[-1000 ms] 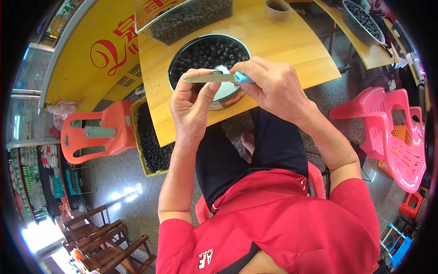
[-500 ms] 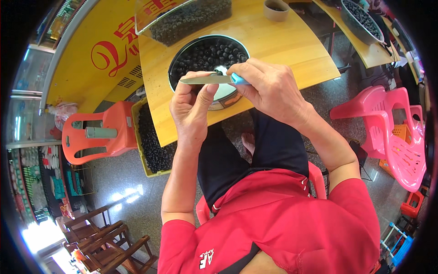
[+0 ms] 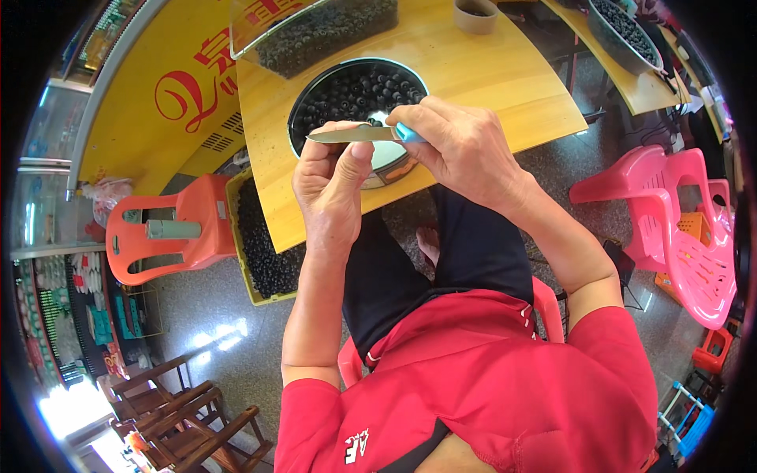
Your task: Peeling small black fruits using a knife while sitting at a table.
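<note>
My right hand (image 3: 465, 146) is closed round the light-blue handle (image 3: 408, 132) of a small knife. The knife's blade (image 3: 347, 135) points left and lies flat across the tips of my left hand (image 3: 331, 181). Thumb and fingers of my left hand are pinched by the blade on a small dark round snail-like piece (image 3: 374, 122), mostly hidden behind the blade. Both hands are above the near rim of a round metal bowl (image 3: 296, 106). Inside are many similar dark pieces (image 3: 359, 94), with something white at the right side, partly covered by my hand.
The bowl stands on a yellow wooden table (image 3: 505, 87). Behind it are a clear bin (image 3: 327, 39) of dark pieces and a beige cup (image 3: 475, 16). A yellow crate (image 3: 240, 229) of dark pieces and an orange chair (image 3: 169, 229) stand left; pink chairs (image 3: 654, 205) stand right.
Both hands and the knife have shifted very slightly left, while the bowl and table also sit a little differently in the picture. Both grips stay the same.
</note>
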A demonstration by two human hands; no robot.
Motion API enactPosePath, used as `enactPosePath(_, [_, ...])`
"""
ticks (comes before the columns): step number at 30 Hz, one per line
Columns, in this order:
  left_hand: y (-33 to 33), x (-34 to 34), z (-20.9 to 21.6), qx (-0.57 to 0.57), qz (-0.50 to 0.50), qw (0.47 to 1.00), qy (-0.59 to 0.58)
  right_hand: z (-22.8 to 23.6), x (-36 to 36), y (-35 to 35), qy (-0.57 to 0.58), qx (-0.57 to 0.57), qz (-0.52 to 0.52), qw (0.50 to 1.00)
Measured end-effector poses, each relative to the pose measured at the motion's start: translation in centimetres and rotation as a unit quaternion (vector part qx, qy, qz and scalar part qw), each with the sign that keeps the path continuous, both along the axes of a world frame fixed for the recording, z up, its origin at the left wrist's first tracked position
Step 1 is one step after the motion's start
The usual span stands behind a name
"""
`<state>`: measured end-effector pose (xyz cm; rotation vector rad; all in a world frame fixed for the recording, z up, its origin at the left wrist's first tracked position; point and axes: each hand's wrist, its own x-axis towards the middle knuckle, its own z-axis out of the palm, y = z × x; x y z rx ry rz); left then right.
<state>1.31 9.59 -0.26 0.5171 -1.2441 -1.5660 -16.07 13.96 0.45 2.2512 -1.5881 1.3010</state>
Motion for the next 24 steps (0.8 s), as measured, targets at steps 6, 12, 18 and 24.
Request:
enactPosePath(6, [-0.5,0.8,-0.8,0.048,-0.048,0.995,0.075,-0.5,-0.4,-0.8,0.015,0.008,-0.023,1.0])
enactPosePath(12, [0.4,0.8,-0.3,0.042,-0.03,0.998,0.044,-0.5,-0.7,-1.6,-0.082,0.026,-0.002,0.996])
enactPosePath(18, [0.4,0.9,-0.5,-0.002,-0.008,1.0,0.007,2.3,1.7,-0.4,-0.386,0.281,0.149,0.866])
enactPosePath(24, [0.4,1.1,-0.3,-0.059,0.017,0.998,-0.018,2.3,2.0,-0.4,-0.437,0.299,0.172,0.831])
